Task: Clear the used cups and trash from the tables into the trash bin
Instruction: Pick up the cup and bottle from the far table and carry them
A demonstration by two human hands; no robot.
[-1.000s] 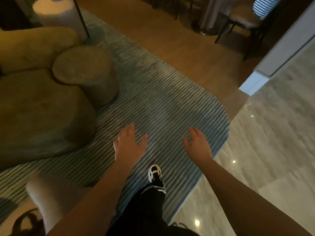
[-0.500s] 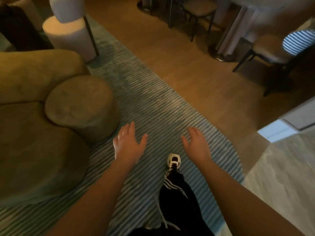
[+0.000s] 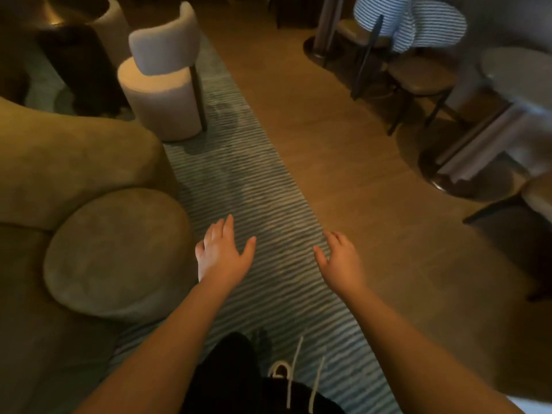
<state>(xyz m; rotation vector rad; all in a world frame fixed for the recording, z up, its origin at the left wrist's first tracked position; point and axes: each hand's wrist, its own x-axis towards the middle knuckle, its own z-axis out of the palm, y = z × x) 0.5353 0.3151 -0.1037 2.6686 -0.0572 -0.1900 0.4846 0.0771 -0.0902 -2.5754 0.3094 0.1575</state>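
left hand (image 3: 222,256): empty, fingers spread, palm down, held out over the striped rug (image 3: 254,186).
right hand (image 3: 340,261): empty too, fingers loosely open, above the rug's right edge.
cups, trash, bin: none can be made out in this dim, blurred view, so no container or its contents shows.
table (image 3: 519,76): round pale top at far right, on a pedestal base; its surface is too blurred to read.
sofa (image 3: 68,174): olive, at left, with a round cushion (image 3: 116,249) just beside the left hand.
seat (image 3: 161,94): pale cylinder with curved back, on the rug's far end.
chairs (image 3: 418,73): dark-legged, on the wood floor (image 3: 343,144), one with a striped back.
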